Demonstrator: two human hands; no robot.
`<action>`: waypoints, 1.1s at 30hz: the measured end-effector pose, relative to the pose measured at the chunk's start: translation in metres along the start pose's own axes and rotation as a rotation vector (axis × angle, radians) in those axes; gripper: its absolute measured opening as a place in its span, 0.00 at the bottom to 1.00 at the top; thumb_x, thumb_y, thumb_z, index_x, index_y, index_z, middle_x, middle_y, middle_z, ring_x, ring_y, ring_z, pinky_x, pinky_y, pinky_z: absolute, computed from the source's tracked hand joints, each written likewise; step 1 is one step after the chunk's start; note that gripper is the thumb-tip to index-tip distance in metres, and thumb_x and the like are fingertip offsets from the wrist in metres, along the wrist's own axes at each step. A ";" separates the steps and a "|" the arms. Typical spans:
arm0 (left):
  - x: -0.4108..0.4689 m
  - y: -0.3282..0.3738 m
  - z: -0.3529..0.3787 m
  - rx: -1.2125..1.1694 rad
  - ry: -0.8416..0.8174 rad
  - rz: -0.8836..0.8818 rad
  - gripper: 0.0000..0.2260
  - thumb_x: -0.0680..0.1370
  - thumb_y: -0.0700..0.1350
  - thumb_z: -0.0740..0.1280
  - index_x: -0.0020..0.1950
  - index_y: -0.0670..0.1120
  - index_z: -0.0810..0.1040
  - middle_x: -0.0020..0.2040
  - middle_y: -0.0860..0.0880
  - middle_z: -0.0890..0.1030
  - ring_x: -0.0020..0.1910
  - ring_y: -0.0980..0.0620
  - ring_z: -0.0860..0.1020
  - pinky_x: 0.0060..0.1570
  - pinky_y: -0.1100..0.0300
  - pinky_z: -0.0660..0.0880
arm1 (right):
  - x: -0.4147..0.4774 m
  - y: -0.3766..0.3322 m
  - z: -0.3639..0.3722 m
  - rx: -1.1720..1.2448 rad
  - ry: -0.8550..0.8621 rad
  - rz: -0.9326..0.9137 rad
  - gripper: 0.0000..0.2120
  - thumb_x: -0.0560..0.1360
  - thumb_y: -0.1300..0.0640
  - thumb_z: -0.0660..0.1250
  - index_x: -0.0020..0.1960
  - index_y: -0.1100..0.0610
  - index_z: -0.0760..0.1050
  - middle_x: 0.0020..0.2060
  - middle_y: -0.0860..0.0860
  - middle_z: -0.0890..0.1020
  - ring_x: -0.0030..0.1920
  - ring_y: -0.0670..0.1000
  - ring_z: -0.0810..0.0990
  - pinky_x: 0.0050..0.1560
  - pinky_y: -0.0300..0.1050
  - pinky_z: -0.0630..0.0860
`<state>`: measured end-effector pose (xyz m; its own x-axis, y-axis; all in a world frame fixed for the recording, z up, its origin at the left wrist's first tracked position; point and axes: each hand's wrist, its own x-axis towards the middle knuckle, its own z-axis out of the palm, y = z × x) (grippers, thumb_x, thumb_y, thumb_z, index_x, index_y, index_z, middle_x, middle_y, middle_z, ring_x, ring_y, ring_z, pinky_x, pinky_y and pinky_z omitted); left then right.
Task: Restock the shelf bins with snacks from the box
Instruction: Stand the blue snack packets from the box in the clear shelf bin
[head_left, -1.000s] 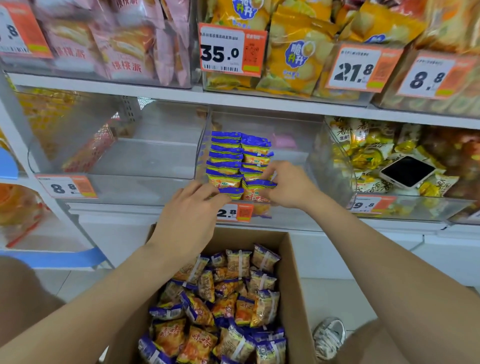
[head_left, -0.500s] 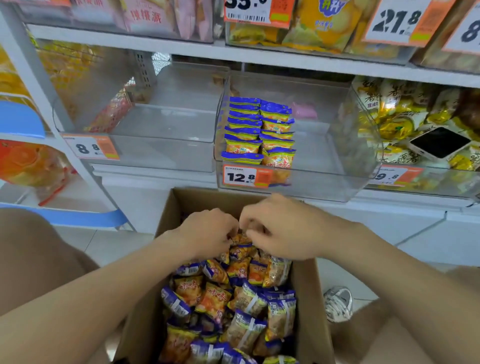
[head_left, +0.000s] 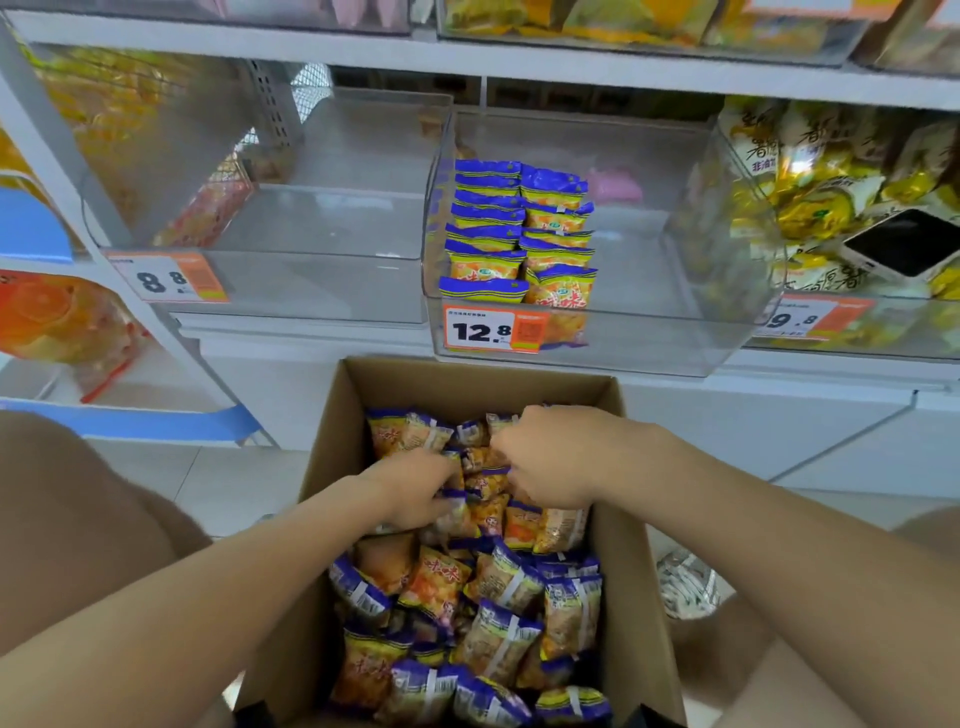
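Observation:
An open cardboard box (head_left: 631, 519) on the floor holds several small orange-and-blue snack packets (head_left: 498, 613). Both my hands are down inside it at its far end. My left hand (head_left: 415, 491) has its fingers curled down among the packets, and my right hand (head_left: 550, 462) is curled over packets beside it. Which packets each hand grips is hidden by the fingers. Above the box, a clear shelf bin (head_left: 649, 332) with a 12.8 price tag holds two neat rows of the same packets (head_left: 519, 234) at its left side.
Left of that bin is a clear bin (head_left: 311, 291) tagged 8.8. To the right, a bin of yellow snacks (head_left: 810, 208) has a phone (head_left: 909, 241) lying on top. More stocked bins line the shelf above. My shoe (head_left: 685, 587) sits right of the box.
My hands left the shelf bin, dropped into the box, and now sit deeper among the packets. The view has tilted down.

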<state>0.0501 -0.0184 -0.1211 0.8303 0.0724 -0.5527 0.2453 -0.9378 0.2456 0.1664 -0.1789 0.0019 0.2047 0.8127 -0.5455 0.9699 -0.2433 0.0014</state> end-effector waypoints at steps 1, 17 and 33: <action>-0.001 0.002 -0.008 -0.081 0.052 0.019 0.12 0.84 0.53 0.66 0.64 0.49 0.77 0.50 0.51 0.81 0.47 0.50 0.79 0.46 0.53 0.77 | 0.000 0.004 -0.003 0.002 0.017 0.021 0.04 0.84 0.56 0.61 0.57 0.55 0.74 0.43 0.51 0.73 0.40 0.54 0.78 0.40 0.54 0.80; -0.093 0.060 -0.135 -1.016 0.687 -0.008 0.11 0.87 0.50 0.61 0.65 0.51 0.79 0.51 0.50 0.85 0.44 0.54 0.84 0.44 0.59 0.81 | -0.061 0.050 -0.054 0.569 0.791 -0.181 0.15 0.78 0.50 0.74 0.63 0.51 0.80 0.55 0.45 0.84 0.54 0.46 0.82 0.54 0.45 0.78; -0.101 0.056 -0.176 -0.040 1.007 0.218 0.15 0.85 0.51 0.62 0.70 0.51 0.75 0.64 0.52 0.75 0.60 0.52 0.74 0.60 0.51 0.74 | -0.073 0.101 -0.077 0.437 1.143 0.146 0.20 0.83 0.51 0.69 0.73 0.51 0.76 0.59 0.50 0.84 0.54 0.49 0.81 0.52 0.39 0.71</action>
<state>0.0678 -0.0189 0.0890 0.8887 0.1701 0.4258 0.0402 -0.9540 0.2971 0.2598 -0.2223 0.1067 0.5180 0.7055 0.4836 0.8479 -0.3490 -0.3992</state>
